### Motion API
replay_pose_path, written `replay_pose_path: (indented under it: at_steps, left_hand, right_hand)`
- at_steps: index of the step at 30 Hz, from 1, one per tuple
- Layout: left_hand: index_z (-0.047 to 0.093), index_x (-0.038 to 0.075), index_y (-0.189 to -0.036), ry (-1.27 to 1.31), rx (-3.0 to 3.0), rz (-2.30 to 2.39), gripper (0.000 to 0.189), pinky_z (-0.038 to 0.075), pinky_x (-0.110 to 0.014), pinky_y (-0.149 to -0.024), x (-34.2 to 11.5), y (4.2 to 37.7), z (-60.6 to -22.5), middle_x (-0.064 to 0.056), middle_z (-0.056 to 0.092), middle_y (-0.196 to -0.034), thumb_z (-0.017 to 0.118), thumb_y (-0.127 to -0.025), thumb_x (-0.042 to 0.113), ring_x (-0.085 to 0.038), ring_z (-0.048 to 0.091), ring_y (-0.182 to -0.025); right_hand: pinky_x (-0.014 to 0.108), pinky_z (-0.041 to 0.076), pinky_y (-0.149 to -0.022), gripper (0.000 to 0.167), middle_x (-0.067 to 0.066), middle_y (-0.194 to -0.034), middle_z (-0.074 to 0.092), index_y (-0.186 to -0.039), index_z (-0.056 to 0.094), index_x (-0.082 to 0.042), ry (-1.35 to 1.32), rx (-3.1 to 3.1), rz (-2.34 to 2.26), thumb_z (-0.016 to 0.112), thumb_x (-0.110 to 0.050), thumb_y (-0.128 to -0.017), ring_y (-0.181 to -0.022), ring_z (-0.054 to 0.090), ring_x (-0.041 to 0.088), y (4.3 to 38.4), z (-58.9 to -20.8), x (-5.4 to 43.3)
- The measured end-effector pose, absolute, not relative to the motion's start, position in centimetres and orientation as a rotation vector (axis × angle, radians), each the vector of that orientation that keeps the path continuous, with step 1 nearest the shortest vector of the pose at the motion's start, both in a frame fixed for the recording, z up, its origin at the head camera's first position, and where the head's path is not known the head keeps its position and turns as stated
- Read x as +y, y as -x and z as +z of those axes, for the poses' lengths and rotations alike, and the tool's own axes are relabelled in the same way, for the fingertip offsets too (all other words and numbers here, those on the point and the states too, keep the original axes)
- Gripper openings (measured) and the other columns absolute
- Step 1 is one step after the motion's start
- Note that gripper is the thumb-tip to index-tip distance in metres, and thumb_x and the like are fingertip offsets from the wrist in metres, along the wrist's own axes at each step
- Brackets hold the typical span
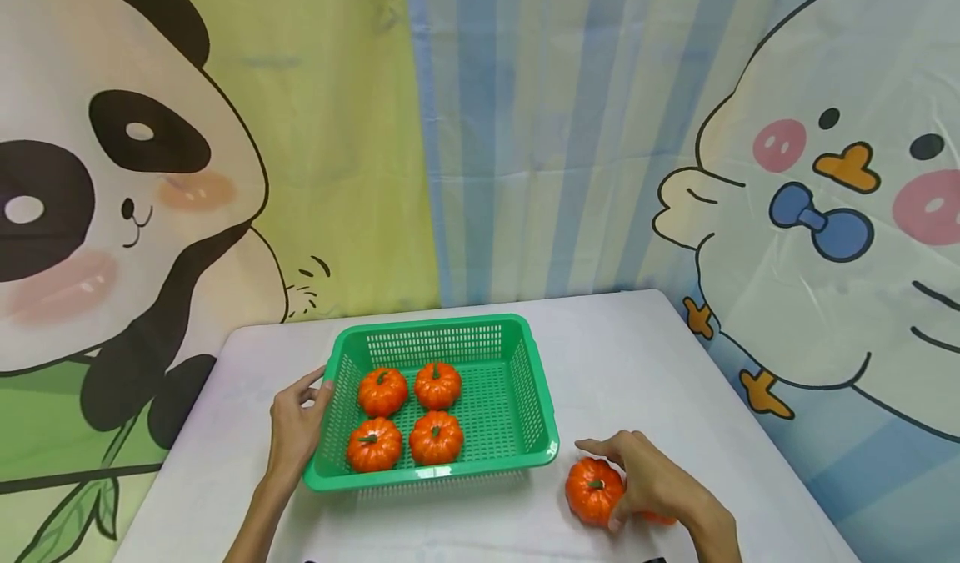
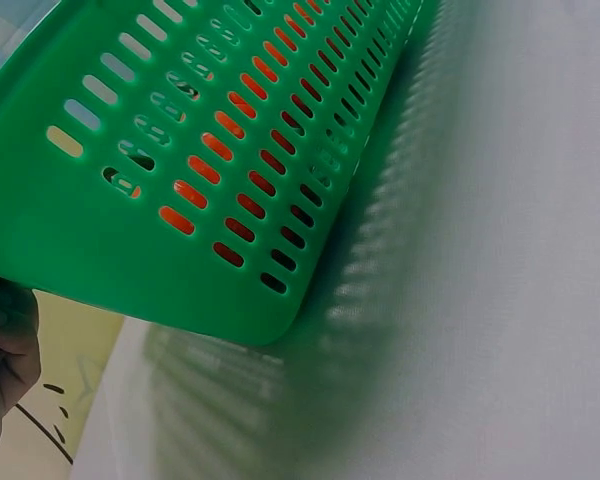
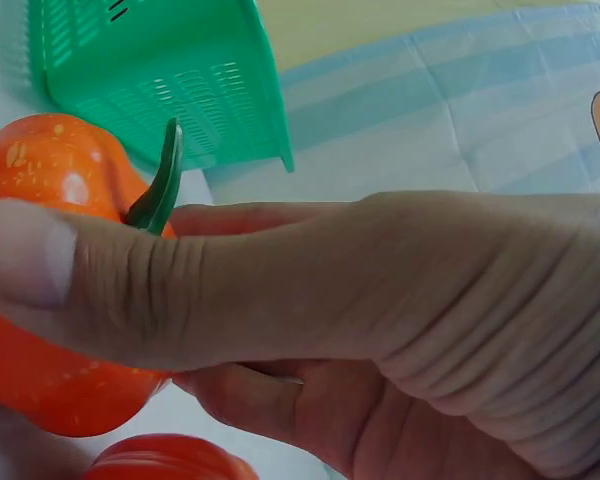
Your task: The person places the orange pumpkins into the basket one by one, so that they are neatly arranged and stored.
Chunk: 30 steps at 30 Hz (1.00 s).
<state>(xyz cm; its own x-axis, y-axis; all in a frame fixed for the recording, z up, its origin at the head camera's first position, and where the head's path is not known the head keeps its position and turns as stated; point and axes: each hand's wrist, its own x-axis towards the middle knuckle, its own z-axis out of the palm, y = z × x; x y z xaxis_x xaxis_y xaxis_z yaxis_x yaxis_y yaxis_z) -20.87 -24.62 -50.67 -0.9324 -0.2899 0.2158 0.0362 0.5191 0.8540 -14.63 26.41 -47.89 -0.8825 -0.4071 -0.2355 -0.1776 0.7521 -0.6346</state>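
Gripping the rim at the basket's left side, the left hand (image 1: 295,429) has its thumb and bent fingers on the green basket (image 1: 495,464); in the left wrist view it is only partly in frame. Right hand (image 1: 660,480): part-curled, thumb and fingers around the held pumpkin (image 1: 588,498), which is orange with a green stem and sits to the right of the basket's near right corner. A second pumpkin (image 3: 170,462) lies just beside it, mostly hidden under the right hand in the head view. Four pumpkins (image 1: 437,386) lie two by two in the left part of the basket. The slotted basket wall and rim stand between these and the held one. Surface: white-covered table (image 1: 615,363), with the basket's shadow along its near side. Room: printed backdrop (image 1: 510,154) behind the table, yellow-green at left with a panda (image 1: 176,242), pale with blue stripes toward the right, where a white chick (image 1: 795,313) wears a blue bow tie (image 1: 843,233).
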Motion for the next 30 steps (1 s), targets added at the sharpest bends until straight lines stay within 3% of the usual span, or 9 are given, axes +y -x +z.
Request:
replay_pose_path:
  at_steps: [11,30]
  left_hand:
    - [0.064,-0.006,-0.146,-0.201,-2.427,-1.384,0.043,0.052,-0.023,-0.048,-24.6,20.9,-50.6,-0.024,0.075,-0.088,0.063,-0.111,0.018,-0.004,0.065,-0.049]
    - [0.065,-0.007,-0.146,-0.201,-2.420,-1.362,0.042,0.049,-0.023,-0.047,-24.6,20.9,-50.7,-0.023,0.074,-0.085,0.063,-0.111,0.017,-0.005,0.061,-0.046]
  right_hand:
    - [0.064,0.054,-0.107,0.092,0.005,-0.127,0.081,-0.140,0.074,-0.002,0.471,2.580,-0.896,0.109,-0.008,-0.055,-0.118,0.067,0.026,14.6,-48.6,26.4]
    - [0.052,0.060,-0.102,0.087,0.002,-0.126,0.082,-0.138,0.075,-0.003,0.528,2.623,-0.896,0.109,-0.021,-0.060,-0.115,0.072,0.025,14.5,-46.8,26.8]
